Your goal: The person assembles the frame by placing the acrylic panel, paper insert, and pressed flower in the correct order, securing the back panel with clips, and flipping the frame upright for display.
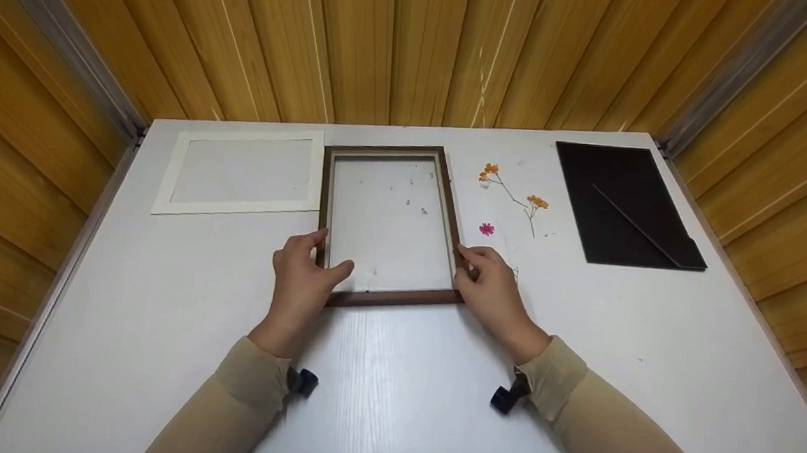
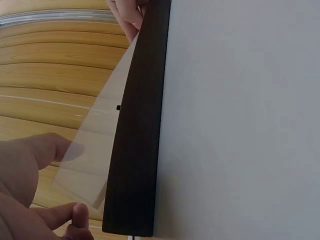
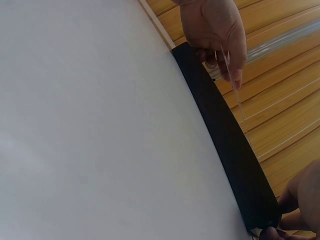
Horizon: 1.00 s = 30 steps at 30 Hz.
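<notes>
A brown picture frame [image 1: 392,298] lies on the white table in the middle of the head view. Above it, a thin clear pane [image 2: 95,120] tilts up on the left side, as the left wrist view shows. My left hand [image 1: 300,271] holds this pane by its edge at the frame's lower left, thumb on one side and fingers on the other. At the lower right corner, my right hand [image 1: 492,288] grips the frame's side between thumb and fingers. In the right wrist view, that hand's fingertips [image 3: 272,232] curl around the frame's end. Small dark specks show inside the frame.
A white mat [image 1: 236,211] lies left of the frame, touching or very close to it. To the right are dried orange flowers [image 1: 537,202] on thin stems and a pink flower [image 1: 487,229]. A black backing board [image 1: 586,217] with its stand lies at the far right.
</notes>
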Each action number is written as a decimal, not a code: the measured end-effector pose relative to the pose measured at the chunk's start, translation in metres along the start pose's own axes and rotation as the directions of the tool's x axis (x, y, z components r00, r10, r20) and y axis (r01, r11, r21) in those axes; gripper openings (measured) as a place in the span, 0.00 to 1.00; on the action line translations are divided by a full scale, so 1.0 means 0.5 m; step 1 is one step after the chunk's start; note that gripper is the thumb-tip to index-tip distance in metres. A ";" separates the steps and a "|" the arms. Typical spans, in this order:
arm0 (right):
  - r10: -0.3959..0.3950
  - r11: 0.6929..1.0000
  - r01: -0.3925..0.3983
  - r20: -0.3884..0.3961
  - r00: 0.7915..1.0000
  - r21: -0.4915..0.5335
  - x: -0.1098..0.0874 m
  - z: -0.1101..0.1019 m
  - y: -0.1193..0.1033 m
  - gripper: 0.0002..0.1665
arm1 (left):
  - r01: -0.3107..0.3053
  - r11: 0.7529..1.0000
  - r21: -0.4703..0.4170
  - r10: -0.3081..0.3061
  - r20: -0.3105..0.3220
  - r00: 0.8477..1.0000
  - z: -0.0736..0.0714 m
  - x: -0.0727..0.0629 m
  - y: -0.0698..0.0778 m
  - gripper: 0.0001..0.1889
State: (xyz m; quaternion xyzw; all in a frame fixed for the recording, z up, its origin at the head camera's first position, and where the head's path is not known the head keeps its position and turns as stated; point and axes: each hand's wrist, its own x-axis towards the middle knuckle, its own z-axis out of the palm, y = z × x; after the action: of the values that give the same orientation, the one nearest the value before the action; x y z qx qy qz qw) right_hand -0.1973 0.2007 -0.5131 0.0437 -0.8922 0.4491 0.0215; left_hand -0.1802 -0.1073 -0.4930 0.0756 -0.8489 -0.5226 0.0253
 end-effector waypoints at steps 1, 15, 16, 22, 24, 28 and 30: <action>-0.003 1.000 0.003 -0.001 1.000 -0.001 -0.001 0.000 0.000 0.30 | 0.006 0.999 0.046 -0.006 0.003 1.000 -0.002 0.002 -0.001 0.40; -0.010 1.000 0.010 -0.001 1.000 -0.020 -0.002 -0.001 -0.006 0.30 | 0.026 0.987 0.162 -0.034 0.051 0.998 -0.009 0.016 -0.012 0.40; -0.009 1.000 0.009 0.002 1.000 -0.018 -0.002 -0.001 -0.007 0.30 | 0.026 0.987 0.160 -0.034 0.051 0.998 -0.011 0.017 -0.011 0.39; -0.020 1.000 0.020 0.004 1.000 -0.021 0.000 -0.004 -0.009 0.30 | 0.070 0.996 0.062 -0.072 0.026 0.997 -0.050 0.042 -0.012 0.37; -0.028 0.999 0.028 0.003 1.000 -0.022 0.001 -0.005 -0.008 0.30 | 0.095 0.995 0.022 -0.095 -0.021 0.995 -0.077 0.061 -0.021 0.37; -0.036 0.999 0.036 0.006 0.999 -0.020 0.000 -0.004 -0.005 0.30 | 0.150 0.989 -0.016 -0.151 -0.156 0.976 -0.142 0.102 -0.051 0.39; -0.033 0.999 0.033 0.010 0.999 -0.016 -0.003 -0.002 -0.003 0.29 | 0.197 0.980 -0.030 -0.199 -0.212 0.957 -0.174 0.122 -0.066 0.40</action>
State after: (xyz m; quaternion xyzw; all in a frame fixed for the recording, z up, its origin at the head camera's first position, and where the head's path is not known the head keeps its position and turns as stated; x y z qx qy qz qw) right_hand -0.1957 0.2009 -0.5112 0.0602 -0.8951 0.4411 0.0250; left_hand -0.2263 -0.2083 -0.4853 0.2158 -0.8272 -0.5148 0.0642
